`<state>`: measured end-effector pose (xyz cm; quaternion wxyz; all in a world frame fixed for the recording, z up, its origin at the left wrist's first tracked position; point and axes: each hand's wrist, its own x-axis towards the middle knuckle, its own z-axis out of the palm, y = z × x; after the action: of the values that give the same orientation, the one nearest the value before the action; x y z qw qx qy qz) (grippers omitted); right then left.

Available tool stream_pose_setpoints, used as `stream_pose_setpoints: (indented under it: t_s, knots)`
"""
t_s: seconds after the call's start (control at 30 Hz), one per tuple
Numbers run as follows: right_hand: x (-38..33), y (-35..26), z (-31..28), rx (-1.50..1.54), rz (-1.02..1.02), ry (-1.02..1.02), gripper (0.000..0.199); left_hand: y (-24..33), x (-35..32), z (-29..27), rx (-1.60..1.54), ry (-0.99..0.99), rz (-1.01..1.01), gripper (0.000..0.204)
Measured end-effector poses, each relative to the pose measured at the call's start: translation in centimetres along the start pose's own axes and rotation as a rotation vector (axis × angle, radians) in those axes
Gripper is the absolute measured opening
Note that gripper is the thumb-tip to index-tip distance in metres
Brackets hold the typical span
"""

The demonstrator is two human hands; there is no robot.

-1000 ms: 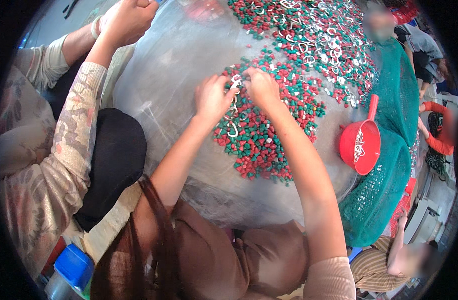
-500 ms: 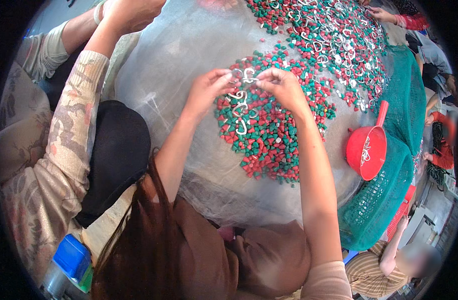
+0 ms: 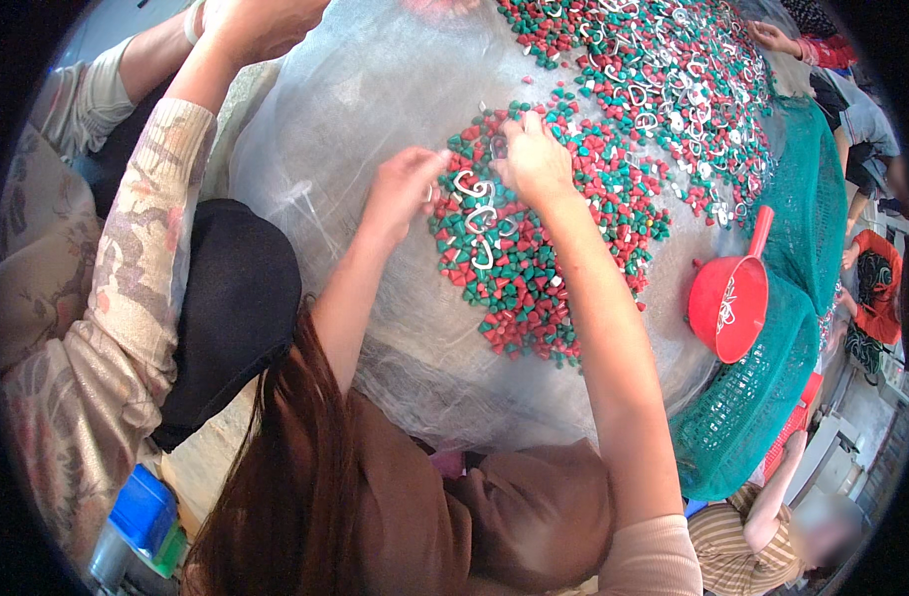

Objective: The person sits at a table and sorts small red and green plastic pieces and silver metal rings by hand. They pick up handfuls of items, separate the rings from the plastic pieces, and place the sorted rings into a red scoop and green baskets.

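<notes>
A heap of small red and green cone-shaped pieces point(image 3: 544, 288) is spread on a sheet-covered surface point(image 3: 325, 228). At the heap's left edge my left hand point(image 3: 403, 187) is closed, its fingertips pinched around what looks like a small white curved piece point(image 3: 429, 194). My right hand point(image 3: 536, 159) reaches into the heap's upper part with its fingers curled down; what they hold, if anything, is hidden. Between and below my hands, several white curved plastic pieces point(image 3: 481, 221) lie on top of the cones.
A red long-handled scoop point(image 3: 707, 310) with white pieces inside stands at the right, beside green netting point(image 3: 737, 427). A larger mixed pile point(image 3: 663, 89) lies farther back. Another person's patterned sleeve point(image 3: 146, 258) is close on the left; other people work at the right.
My hands have moved apart from the white piece they held together. The right hand has turned down into the cones; the left has drawn slightly lower at the heap's edge.
</notes>
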<state>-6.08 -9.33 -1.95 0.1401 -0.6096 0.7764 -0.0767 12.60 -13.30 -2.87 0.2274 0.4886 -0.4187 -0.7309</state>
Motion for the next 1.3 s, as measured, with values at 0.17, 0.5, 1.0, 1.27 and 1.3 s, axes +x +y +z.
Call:
stream_pose_setpoints:
  t_s: [0.17,0.5,1.0,1.27,1.3]
  knots:
    - [-0.5,0.1,-0.4,0.034,-0.015,0.045,0.032,-1.7,-0.4,1.7,0.891,0.202,0.549,0.021]
    - [-3.6,-1.2,-4.5,0.957,0.021,-0.051,0.030,-0.2,-1.3,-0.7,-0.631,-0.373,-0.083,0.022]
    - [-7.2,0.5,-4.2,0.691,0.130,-0.220,0.017,-2.0,2.7,1.7,0.967,0.220,0.672,0.024]
    - [-9.4,0.0,-2.4,0.158,-0.028,-0.173,0.029,1.0,0.3,-1.2,-0.264,-0.531,0.108,0.033]
    - [-9.4,0.2,-2.3,0.152,-0.012,-0.175,0.028,0.5,0.1,-1.1,-0.350,-0.529,0.077,0.034]
